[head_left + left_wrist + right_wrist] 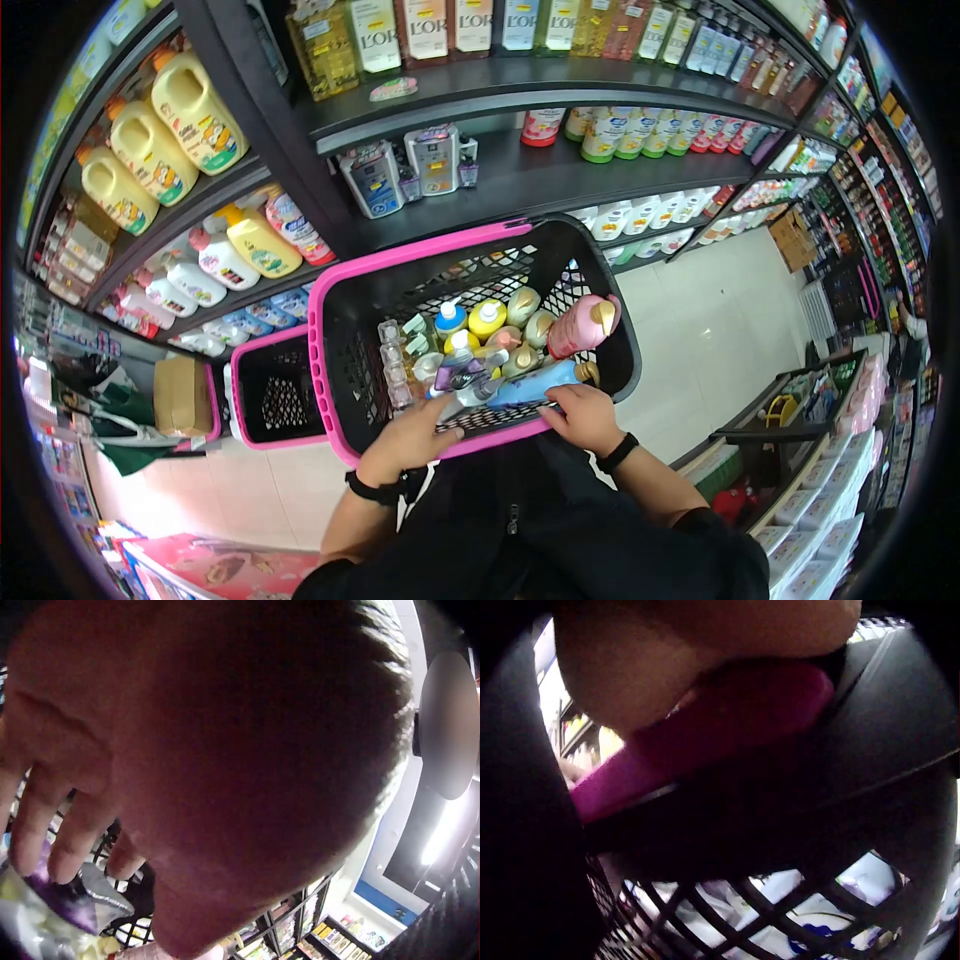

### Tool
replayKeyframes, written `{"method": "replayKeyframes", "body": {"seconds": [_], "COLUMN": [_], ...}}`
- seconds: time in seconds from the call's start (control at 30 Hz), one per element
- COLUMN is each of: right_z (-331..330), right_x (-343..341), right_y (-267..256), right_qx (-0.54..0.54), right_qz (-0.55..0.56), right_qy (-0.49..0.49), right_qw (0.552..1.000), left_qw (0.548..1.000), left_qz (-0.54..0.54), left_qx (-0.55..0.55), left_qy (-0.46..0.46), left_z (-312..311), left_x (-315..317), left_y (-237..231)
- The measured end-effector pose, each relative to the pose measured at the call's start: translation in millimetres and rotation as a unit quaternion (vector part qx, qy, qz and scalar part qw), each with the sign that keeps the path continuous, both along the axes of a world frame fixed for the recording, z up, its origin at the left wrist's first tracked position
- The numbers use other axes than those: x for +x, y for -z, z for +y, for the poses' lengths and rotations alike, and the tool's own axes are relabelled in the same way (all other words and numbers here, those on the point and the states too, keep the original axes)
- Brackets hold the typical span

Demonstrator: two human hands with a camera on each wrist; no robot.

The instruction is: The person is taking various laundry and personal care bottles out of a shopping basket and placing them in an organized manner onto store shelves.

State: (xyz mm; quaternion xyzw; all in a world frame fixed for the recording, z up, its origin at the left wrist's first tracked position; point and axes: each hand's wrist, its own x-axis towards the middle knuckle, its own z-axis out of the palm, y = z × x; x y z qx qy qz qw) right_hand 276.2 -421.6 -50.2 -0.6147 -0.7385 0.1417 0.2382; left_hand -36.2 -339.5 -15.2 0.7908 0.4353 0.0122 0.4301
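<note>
Head view shows a large black shopping basket (628, 365) with a pink handle (430, 257) folded along its rim, standing just in front of a person in a black zipped top (510, 520). The left hand (410, 440) reaches over the near side, beside a purple packet (460, 372) and a light-blue bottle (533, 385). In the left wrist view its fingers (71, 844) are straight and slightly spread over the packet; whether they touch it is unclear. The right hand (585, 418) rests at the near rim, next to the capped end of the light-blue bottle. From the right wrist it lies over the pink edge, but its fingertips are hidden, so I cannot tell what, if anything, it grips.

Inside the basket, a pink bottle (580, 328) leans against the right wall. A blue-topped pump bottle (451, 317) and a yellow-topped pump bottle (487, 317) stand side by side near the middle. To the left is a smaller basket (283, 441) with a pink rim, and beyond it a cardboard box (183, 396). Dark shelves (480, 215) ahead carry pale yellow jugs (199, 110) at upper left and L'OR-lettered boxes (375, 35) at the top.
</note>
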Motion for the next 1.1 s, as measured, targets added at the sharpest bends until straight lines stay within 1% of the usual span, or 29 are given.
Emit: {"method": "replayKeyframes", "body": {"seconds": [0.07, 0.1, 0.2, 0.3, 0.43, 0.5, 0.63, 0.73, 0.8, 0.83, 0.9, 0.93, 0.97, 1.0, 1.03, 1.07, 1.1], "right_z": [0, -1, -1, 0, 2, 2, 4, 4, 7, 7, 16, 21, 29, 35, 46, 59, 72], "right_x": [-7, -7, -7, -9, -11, -12, -12, -11, -12, -12, -10, -7, -1, 4, 2, -1, -6], "right_y": [10, 12, 14, 12, 6, 4, 6, 6, 4, 1, -4, 0, 7, 10, 1, -10, -20], "right_qx": [0.053, 0.052, 0.043, 0.034, -0.008, -0.031, -0.030, -0.037, -0.062, -0.097, -0.163, -0.207, -0.250, -0.294, -0.330, -0.329, -0.325], "right_qz": [-0.037, -0.044, -0.061, -0.069, -0.084, -0.094, -0.105, -0.104, -0.100, -0.101, -0.104, -0.076, -0.050, -0.025, -0.029, -0.041, -0.053], "right_qy": [0.041, 0.041, 0.035, 0.035, 0.037, 0.037, 0.020, 0.020, 0.019, 0.009, -0.010, -0.055, -0.100, -0.146, -0.202, -0.254, -0.306], "right_qw": [0.997, 0.997, 0.997, 0.996, 0.996, 0.994, 0.994, 0.994, 0.993, 0.990, 0.981, 0.974, 0.962, 0.944, 0.922, 0.909, 0.893], "left_qw": [0.998, 0.998, 0.998, 0.999, 0.995, 0.989, 0.976, 0.975, 0.969, 0.966, 0.970, 0.971, 0.963, 0.966, 0.970, 0.972, 0.969], "left_qz": [-0.045, 0.000, 0.015, -0.004, 0.012, -0.001, -0.005, 0.006, -0.012, -0.018, 0.008, 0.020, 0.004, 0.012, 0.020, 0.027, 0.020], "left_qx": [-0.010, -0.010, -0.030, 0.015, 0.102, 0.144, 0.218, 0.223, 0.246, 0.256, 0.242, 0.236, 0.269, 0.257, 0.243, 0.231, 0.243], "left_qy": [0.040, 0.061, 0.055, 0.037, -0.011, -0.018, -0.010, 0.000, -0.018, -0.026, -0.020, -0.017, -0.031, -0.025, -0.020, -0.015, -0.025], "left_z": [-7, -8, -5, -10, -28, -32, -34, -36, -37, -38, -38, -38, -39, -39, -39, -38, -37], "left_x": [-7, -10, -23, -37, -40, -39, -38, -38, -37, -38, -36, -35, -32, -31, -31, -31, -30], "left_y": [11, 12, 12, 17, 22, 26, 32, 31, 34, 35, 34, 34, 36, 37, 36, 36, 38]}}
